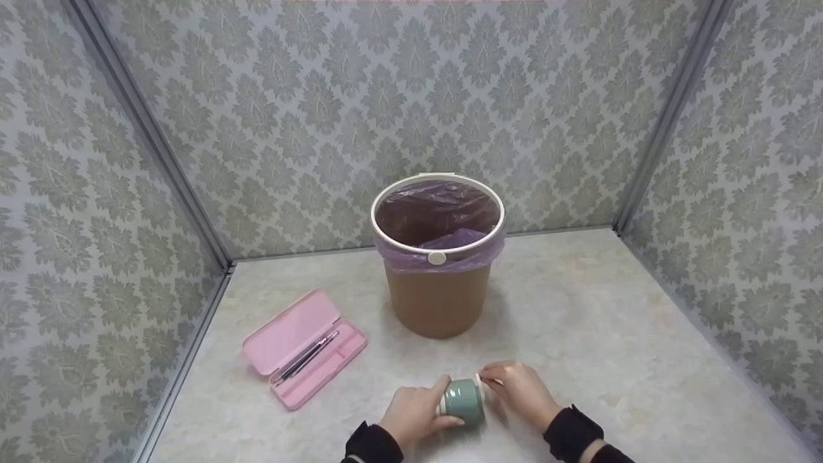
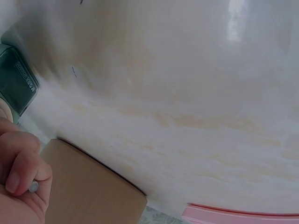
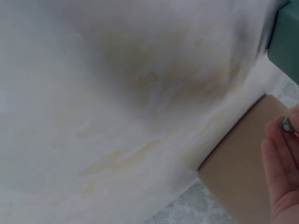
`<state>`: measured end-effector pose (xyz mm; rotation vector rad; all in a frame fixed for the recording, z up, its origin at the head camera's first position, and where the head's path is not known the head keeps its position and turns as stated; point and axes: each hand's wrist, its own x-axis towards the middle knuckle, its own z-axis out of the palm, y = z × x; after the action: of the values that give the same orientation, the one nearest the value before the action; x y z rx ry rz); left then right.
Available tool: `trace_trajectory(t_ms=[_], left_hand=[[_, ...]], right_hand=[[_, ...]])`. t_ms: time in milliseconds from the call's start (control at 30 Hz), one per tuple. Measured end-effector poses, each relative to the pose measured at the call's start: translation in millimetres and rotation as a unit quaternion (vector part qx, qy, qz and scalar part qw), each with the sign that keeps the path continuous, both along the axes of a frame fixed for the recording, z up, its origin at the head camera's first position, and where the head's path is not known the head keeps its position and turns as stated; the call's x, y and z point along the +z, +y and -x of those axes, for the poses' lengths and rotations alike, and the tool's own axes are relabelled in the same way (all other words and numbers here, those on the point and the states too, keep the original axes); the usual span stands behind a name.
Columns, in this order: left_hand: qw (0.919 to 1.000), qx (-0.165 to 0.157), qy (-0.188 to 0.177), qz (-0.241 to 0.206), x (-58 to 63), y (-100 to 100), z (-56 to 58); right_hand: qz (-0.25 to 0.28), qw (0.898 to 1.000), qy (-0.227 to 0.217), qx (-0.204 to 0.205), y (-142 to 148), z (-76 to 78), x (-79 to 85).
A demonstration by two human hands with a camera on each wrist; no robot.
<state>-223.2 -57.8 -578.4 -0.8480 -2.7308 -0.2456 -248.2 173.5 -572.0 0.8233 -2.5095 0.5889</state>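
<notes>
A green pencil sharpener [image 1: 463,400] lies on the tabletop near the front, between both hands. My left hand [image 1: 413,411] grips its pale end, thumb and index finger around it. In the left wrist view, the small round end of a rod [image 2: 33,186] shows beneath the curled fingers; the rest is hidden. My right hand [image 1: 522,391] pinches the crank handle at the sharpener's other end. The right wrist view shows its small green knob [image 3: 287,125] at the fingertips, the remaining fingers loosely straight.
Behind the sharpener stands a brown bin [image 1: 437,302] with a white rim and a purple liner. An open pink pencil case [image 1: 289,331] lies to the left, dark pens [image 1: 307,357] inside. Patterned panels [image 1: 418,96] enclose the tabletop at the back and sides.
</notes>
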Motion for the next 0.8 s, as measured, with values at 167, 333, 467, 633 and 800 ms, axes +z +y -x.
trace_trajectory(t_ms=[167,333,467,633,800], left_hand=[[1.0000,-0.002,-0.002,-0.001,-1.4,1.0,0.6],[1.0000,0.002,-0.009,0.002,-1.8,1.1,-0.2],[1.0000,0.003,-0.004,0.004,-0.5,0.5,-0.7],[0.9999,0.005,0.003,0.009,-0.6,1.3,0.7],[0.9999,0.008,-0.005,0.014,-1.2,1.7,0.8]], right_hand=[[0.004,1.000,-0.006,-0.008,-0.7,0.1,-0.9],[0.004,1.000,-0.027,-0.007,-1.5,-1.0,-0.5],[-0.006,0.999,-0.043,-0.011,-2.1,-1.6,1.1],[-0.006,0.998,-0.060,-0.018,-2.8,-1.1,2.3],[-0.015,0.998,-0.065,-0.015,-2.8,-1.9,-0.7]])
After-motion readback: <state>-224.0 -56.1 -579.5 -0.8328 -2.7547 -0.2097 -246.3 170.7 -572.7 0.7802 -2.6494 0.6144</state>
